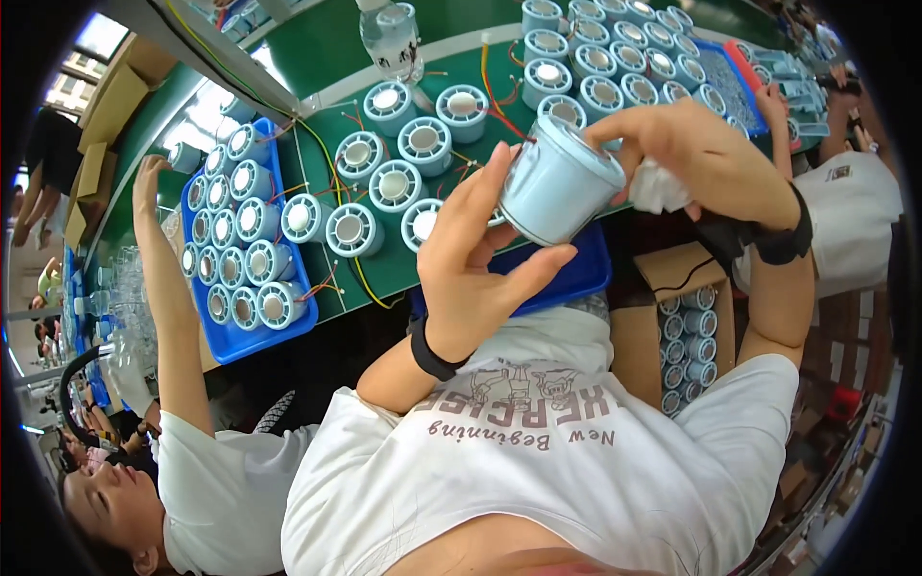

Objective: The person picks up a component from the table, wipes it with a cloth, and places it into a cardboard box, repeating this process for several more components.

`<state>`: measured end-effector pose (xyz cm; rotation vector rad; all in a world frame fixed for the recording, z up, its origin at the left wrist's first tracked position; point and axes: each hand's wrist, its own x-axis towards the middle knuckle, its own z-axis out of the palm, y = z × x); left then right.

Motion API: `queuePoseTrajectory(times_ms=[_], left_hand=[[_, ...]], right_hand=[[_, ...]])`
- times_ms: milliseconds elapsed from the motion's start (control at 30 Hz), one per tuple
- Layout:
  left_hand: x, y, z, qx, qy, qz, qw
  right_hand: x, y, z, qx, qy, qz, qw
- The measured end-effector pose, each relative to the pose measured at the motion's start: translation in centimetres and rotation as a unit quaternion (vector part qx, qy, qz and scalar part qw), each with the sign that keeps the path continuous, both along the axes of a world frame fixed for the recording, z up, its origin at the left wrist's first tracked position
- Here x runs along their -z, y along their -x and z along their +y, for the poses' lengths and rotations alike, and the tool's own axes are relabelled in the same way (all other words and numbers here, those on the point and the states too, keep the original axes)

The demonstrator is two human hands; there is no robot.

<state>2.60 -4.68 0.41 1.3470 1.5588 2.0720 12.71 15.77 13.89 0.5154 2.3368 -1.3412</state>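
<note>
Left hand grips the pale-blue cylinder between thumb and fingers | right hand, at its rim, holds crumpled white cloth | I'd best grip steadily, sparing the red wire beyond my left fingertips.

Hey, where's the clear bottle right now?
At the top of the head view, a little left of centre: the bottle stands on the green table, just beyond the loose pale-blue cylinders.
</note>
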Motion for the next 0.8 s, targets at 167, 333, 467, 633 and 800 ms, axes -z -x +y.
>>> queuePoseTrajectory(times_ms=[167,333,467,633,800], left_hand=[[-0.8,0.7,-1.1,0.269,0.005,-0.378,0.886],[-1.5,0.8,-1.3,0.378,0.066,-0.524,0.761],[-0.8,0.8,-0.6,0.434,0.110,-0.533,0.718],[-0.2,-0.5,0.9,0.476,0.205,-0.500,0.694],[0.7,-2.7,1.2,0.486,0.302,-0.397,0.718]], right_hand=[[3.2,-1.3,1.2,-0.168,-0.143,0.369,0.903],[4.1,-0.8,0.3,-0.226,-0.144,0.390,0.881],[3.7,-2.0,-0.1,-0.184,-0.108,0.315,0.925],[5.0,-6.2,-0.7,-0.060,-0.085,0.246,0.964],[6.6,-15.9,-3.9,0.203,-0.180,0.205,0.940]])
